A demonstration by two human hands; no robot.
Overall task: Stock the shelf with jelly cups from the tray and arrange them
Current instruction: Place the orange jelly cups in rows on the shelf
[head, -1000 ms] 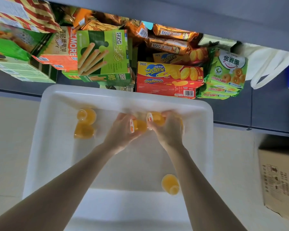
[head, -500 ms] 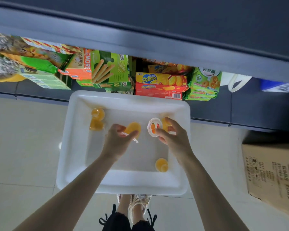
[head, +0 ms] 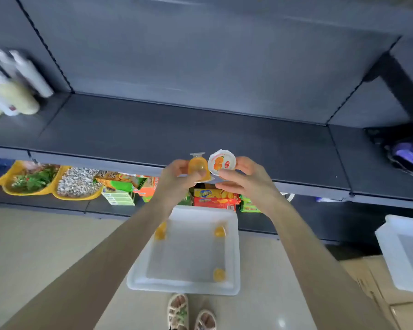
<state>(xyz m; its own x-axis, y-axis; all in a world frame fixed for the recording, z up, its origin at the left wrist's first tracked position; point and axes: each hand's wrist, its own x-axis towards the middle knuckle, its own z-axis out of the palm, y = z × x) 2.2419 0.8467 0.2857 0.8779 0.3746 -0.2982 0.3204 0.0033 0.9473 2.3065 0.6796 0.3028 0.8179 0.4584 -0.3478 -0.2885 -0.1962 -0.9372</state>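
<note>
a: what are the fingers doing?

b: the left hand (head: pixel 177 178) has its fingers (head: pixel 180 163) and thumb curled round an orange jelly cup (head: pixel 197 166), narrow clear end up and wide rim down. the right hand (head: pixel 244 181) pinches a second jelly cup (head: pixel 221 162) by its edge between thumb and fingertips (head: pixel 244 163), with the white printed lid facing the camera.

a: are the two cups touching?

b: just beside each other. i can't tell if they touch.

a: and where are they, next to the shelf?

b: both are held in front of the front lip of the dark grey shelf (head: pixel 153 134), at about its level and not set on it.

a: and the tray?

b: the white tray (head: pixel 235 258) sits on the floor below the arms. three loose jelly cups (head: pixel 219 231) lie in it: one at the left under the left forearm, one at the far right, one at the near right. all are blurred.

a: anything else?

b: pale bottles (head: pixel 14 91) stand on the shelf's far left and a dark bag (head: pixel 408 153) lies at its right. on the lower shelf are yellow bowls (head: pixel 31 181) and snack boxes (head: pixel 215 198). another white bin (head: pixel 396 253) and a cardboard box (head: pixel 379 294) are on the right, and sandalled feet (head: pixel 191 313) show at the bottom.
</note>
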